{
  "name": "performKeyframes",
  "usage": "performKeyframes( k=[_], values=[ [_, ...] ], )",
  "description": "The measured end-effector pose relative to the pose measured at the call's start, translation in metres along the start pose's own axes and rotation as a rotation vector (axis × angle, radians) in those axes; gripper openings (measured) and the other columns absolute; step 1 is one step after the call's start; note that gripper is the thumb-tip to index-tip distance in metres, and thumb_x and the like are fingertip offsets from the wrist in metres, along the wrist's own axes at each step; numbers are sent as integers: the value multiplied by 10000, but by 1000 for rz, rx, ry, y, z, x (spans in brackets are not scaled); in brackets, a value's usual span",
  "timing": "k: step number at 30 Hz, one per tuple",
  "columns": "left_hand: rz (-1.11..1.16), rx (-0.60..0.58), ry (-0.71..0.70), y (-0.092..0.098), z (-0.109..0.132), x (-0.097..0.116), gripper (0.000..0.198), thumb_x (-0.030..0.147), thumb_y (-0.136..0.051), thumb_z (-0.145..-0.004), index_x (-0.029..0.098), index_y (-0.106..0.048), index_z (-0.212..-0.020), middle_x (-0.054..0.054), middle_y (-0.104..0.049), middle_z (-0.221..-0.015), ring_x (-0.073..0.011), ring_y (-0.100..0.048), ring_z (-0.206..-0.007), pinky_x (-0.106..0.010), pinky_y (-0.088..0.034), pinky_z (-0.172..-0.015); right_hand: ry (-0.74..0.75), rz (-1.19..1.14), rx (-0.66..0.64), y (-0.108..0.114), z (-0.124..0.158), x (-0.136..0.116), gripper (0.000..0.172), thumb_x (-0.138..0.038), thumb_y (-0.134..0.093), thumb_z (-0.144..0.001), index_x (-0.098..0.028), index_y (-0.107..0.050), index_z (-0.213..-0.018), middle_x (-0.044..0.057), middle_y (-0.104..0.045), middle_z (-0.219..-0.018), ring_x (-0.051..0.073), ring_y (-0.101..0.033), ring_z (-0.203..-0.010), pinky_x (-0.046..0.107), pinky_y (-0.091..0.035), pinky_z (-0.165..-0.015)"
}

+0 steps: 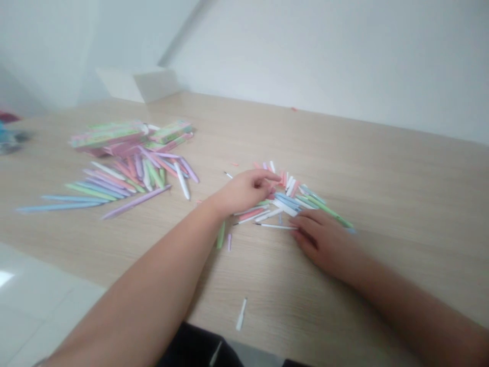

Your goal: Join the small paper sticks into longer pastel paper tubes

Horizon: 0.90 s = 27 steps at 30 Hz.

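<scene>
Your left hand (248, 191) rests on the small heap of short pastel plastic pen parts (294, 200) on the pale wooden table (401, 204). Its fingers are loosely curled, and I cannot tell whether it pinches 1. Your right hand (324, 238) lies flat and spread, palm down, beside the heap, its fingertips touching a thin white refill (273, 226). A fan of long pastel pens (122, 181) lies well apart to the left.

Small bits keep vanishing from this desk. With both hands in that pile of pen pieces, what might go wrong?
The white piece lies close to the table edge and may get knocked off. The forearm behind the left hand passes right by a green piece, which it could sweep away. The right hand rests flat by the loose pile and might scatter it.
</scene>
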<state>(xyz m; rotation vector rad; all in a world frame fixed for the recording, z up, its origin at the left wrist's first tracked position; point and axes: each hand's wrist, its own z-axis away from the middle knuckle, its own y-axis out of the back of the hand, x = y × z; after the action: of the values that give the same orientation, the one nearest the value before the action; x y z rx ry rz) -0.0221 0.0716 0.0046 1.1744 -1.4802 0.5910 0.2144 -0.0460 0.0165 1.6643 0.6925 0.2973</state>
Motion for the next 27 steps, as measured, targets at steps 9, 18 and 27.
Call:
performKeyframes(
  k=[9,18,27],
  values=[
    [-25,-43,-31,1,-4,1,349,231,-620,-897,191,-699,-1234,-27,-701,-797,-145,-683,-737,-265,-541,-700,524,-229,-273,-20,15,-88,661,-602,-554,-952,-314,-449,-1537,101,-424,-1615,377,-330,-1499,628,-284,-1188],
    [-2,26,-7,4,-3,0,327,208,-613,-892,186,-714,-1202,-59,-724,-946,-136,-693,-786,-258,-556,-732,470,-245,-251,-32,12,-80,377,-393,-542,-1003,-291,-615,-1359,39,-550,-1529,267,-395,-1464,467,-262,-1234],
    [-65,52,-15,6,-4,-3,347,212,-600,-888,184,-713,-1215,-70,-734,-969,-142,-677,-808,-243,-525,-700,237,-225,-248,-12,-7,-59,174,-150,-557,-957,-240,-705,-932,39,-698,-1042,209,-608,-1021,363,-498,-945]
  ],
)
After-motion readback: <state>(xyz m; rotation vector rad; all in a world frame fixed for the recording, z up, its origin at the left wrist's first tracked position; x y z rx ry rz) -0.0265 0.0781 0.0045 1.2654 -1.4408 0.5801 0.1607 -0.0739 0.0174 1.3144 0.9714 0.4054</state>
